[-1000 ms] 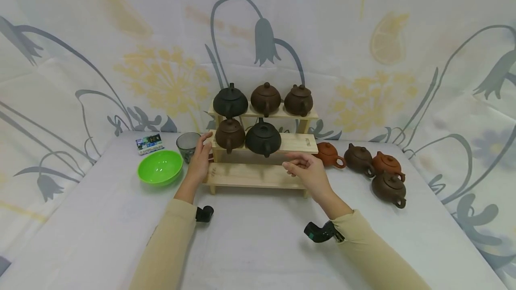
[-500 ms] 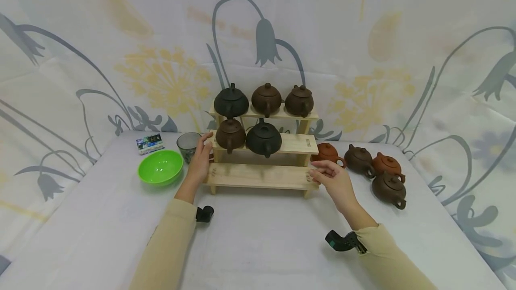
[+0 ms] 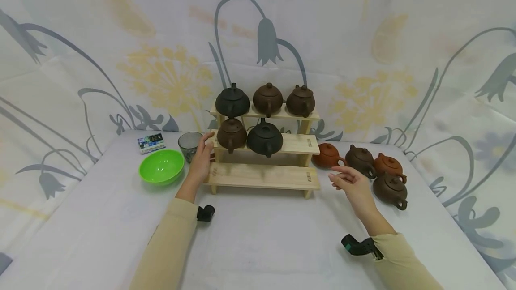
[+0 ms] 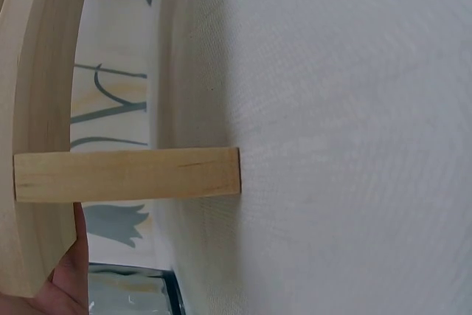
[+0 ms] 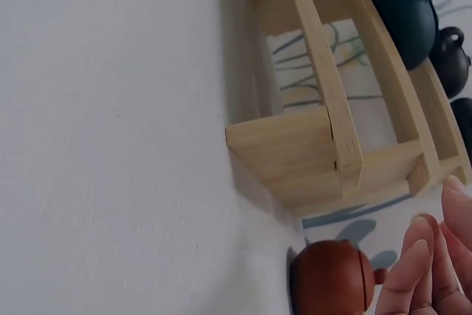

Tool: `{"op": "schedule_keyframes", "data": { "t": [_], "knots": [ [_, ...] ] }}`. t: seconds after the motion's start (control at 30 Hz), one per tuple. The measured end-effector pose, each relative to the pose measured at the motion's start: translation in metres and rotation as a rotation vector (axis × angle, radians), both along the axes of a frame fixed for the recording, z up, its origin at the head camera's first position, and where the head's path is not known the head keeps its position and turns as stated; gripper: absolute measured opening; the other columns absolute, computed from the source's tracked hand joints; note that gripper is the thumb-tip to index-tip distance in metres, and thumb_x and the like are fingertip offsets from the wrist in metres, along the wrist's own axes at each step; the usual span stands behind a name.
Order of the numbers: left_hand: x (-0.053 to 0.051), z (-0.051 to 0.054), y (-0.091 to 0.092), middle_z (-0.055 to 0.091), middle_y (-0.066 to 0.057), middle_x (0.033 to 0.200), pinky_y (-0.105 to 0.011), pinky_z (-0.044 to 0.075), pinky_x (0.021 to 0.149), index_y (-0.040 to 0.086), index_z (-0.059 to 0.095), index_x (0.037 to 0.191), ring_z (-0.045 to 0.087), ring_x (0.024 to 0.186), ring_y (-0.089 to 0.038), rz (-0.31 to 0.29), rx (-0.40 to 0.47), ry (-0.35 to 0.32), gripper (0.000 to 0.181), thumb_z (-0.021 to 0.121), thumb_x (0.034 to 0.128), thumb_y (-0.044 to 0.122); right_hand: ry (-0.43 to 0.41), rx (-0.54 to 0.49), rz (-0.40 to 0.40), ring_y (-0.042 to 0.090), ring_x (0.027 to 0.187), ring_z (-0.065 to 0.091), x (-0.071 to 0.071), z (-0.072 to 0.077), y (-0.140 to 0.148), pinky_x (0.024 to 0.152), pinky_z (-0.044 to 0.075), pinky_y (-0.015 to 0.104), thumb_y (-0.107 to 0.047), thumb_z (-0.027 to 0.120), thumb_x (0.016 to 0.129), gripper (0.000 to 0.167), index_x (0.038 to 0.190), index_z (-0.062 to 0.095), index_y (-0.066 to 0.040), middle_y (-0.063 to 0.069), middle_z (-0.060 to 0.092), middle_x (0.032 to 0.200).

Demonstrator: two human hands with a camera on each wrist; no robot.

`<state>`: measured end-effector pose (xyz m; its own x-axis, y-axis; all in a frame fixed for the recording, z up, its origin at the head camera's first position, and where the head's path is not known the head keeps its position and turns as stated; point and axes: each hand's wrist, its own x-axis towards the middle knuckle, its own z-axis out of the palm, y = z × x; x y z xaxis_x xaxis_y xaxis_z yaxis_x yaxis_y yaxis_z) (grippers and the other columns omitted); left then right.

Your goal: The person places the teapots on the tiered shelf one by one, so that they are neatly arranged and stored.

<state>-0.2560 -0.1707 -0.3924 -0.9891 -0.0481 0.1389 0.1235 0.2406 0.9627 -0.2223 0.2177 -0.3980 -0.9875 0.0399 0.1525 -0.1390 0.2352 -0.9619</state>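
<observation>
Pale wood is used for the three-tiered stand (image 3: pixel 262 175), which is set mid-worktop (image 3: pixel 258 236). On its top tier a black pot (image 3: pixel 232 99), a round brown pot (image 3: pixel 268 98) and a ribbed brown pot (image 3: pixel 300 100) are lined up. On the middle tier a small brown pot (image 3: pixel 231 132) is placed at the left, with a squat black pot (image 3: pixel 264 139) just beside it. A handle seems to be turned frontward on each, presumably so that it can be grasped without reaching round.

The stand's left end is touched by the left hand (image 3: pixel 199 162), probably for steadiness; whether its fingers are curled round the wood cannot be told, as they are partly hidden. Nothing is grasped by the right hand (image 3: pixel 354 187): its fingers are loosely bent, poised above the worktop near the red pot (image 3: pixel 325 155).

That pot is placed just beside the stand's right end. Farther right, a rear brown pot (image 3: pixel 359 159), a second red pot (image 3: pixel 387 164) and a front brown pot (image 3: pixel 389 187) are clustered, perhaps for easy reach. On the left, a green bowl (image 3: pixel 161 167), a glass (image 3: pixel 188 144) and a box (image 3: pixel 151 143) are grouped, seemingly out of the way.
</observation>
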Motion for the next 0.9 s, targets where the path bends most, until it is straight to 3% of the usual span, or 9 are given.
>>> {"op": "schedule_keyframes", "data": {
  "t": [0.3,0.5,0.67,0.9],
  "knots": [
    [0.0,0.0,0.001,0.025,-0.014,0.147,-0.048,0.035,0.099,0.022,0.024,0.145,0.035,0.127,-0.034,0.009,0.001,-0.004,0.047,0.023,0.1024,0.041,-0.003,0.046,-0.07,0.005,0.068,0.06,-0.003,-0.005,0.02,0.063,0.05,0.018,-0.014,0.068,0.087,0.039,0.115,0.056,0.01,-0.002,0.068,0.079],
    [0.0,0.0,0.0,0.023,-0.014,0.148,-0.048,0.035,0.099,0.022,0.023,0.145,0.035,0.127,-0.035,0.011,-0.008,-0.004,0.047,0.022,0.1023,0.042,-0.049,0.044,-0.1,0.003,0.068,0.06,-0.013,-0.011,0.033,0.063,0.05,0.018,-0.016,0.066,0.088,0.044,0.119,0.052,0.012,-0.008,0.067,0.078],
    [0.0,-0.001,-0.001,0.023,-0.014,0.149,-0.048,0.035,0.099,0.022,0.023,0.146,0.035,0.127,-0.035,0.009,-0.007,0.0,0.048,0.022,0.1022,0.042,-0.124,-0.004,-0.103,0.003,0.071,0.061,-0.024,-0.012,0.04,0.066,0.051,0.018,-0.017,0.066,0.088,0.049,0.126,0.048,0.009,-0.011,0.065,0.077],
    [-0.001,0.0,0.0,0.023,-0.013,0.149,-0.048,0.035,0.099,0.022,0.023,0.145,0.035,0.127,-0.035,0.008,-0.004,-0.003,0.047,0.022,0.1027,0.04,-0.168,-0.095,-0.101,0.002,0.069,0.061,-0.037,-0.013,0.041,0.066,0.051,0.017,-0.011,0.065,0.088,0.056,0.133,0.04,0.011,-0.013,0.063,0.072]
  ]
}}
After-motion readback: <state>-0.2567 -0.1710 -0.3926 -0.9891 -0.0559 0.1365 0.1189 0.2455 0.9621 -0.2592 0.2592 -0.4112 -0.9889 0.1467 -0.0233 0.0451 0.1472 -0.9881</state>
